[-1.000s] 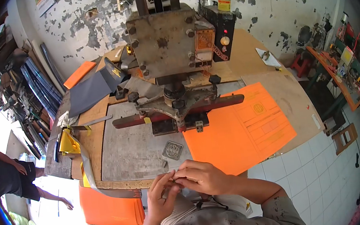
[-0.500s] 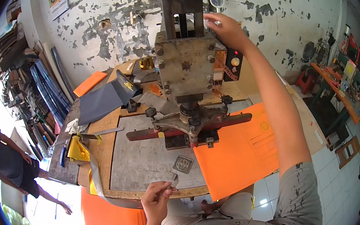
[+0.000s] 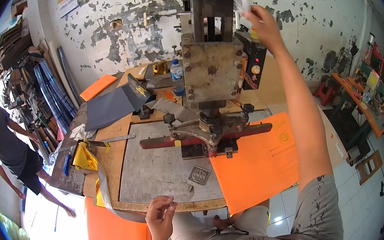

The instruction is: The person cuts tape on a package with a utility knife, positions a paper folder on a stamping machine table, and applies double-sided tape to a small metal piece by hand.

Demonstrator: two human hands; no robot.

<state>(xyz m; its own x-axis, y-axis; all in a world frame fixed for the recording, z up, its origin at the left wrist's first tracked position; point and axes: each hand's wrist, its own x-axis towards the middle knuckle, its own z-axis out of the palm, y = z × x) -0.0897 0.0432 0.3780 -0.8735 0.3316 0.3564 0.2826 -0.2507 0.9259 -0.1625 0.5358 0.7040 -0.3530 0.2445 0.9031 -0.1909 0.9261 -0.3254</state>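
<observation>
My left hand (image 3: pixel 160 216) is raised in front of the table's near edge, with thumb and fingers pinched round a small dark thing (image 3: pixel 173 204) too small to name. Up at the right of the press (image 3: pixel 213 71), my right hand (image 3: pixel 265 29) grips the lower edge of a blurred white ring-shaped thing (image 3: pixel 241 2). A square metal plate with a round emblem (image 3: pixel 199 175) lies on the grey press bed (image 3: pixel 151 176), a small grey block (image 3: pixel 190 188) near it. An orange sheet with printed lines (image 3: pixel 249 170) sits partly under the press head.
Dark folded material (image 3: pixel 111 109), a water bottle (image 3: pixel 177 77) and yellow foil (image 3: pixel 85 157) are on the table. Orange sheets (image 3: pixel 114 226) lie below its left edge. A person (image 3: pixel 9 139) is at the far left. A control box (image 3: pixel 254 64) adjoins the press.
My hands have come apart; my right hand rose to the press's upper right and now grips the white thing. The view shifted, bringing the bottle into sight. The person at left appears more upright.
</observation>
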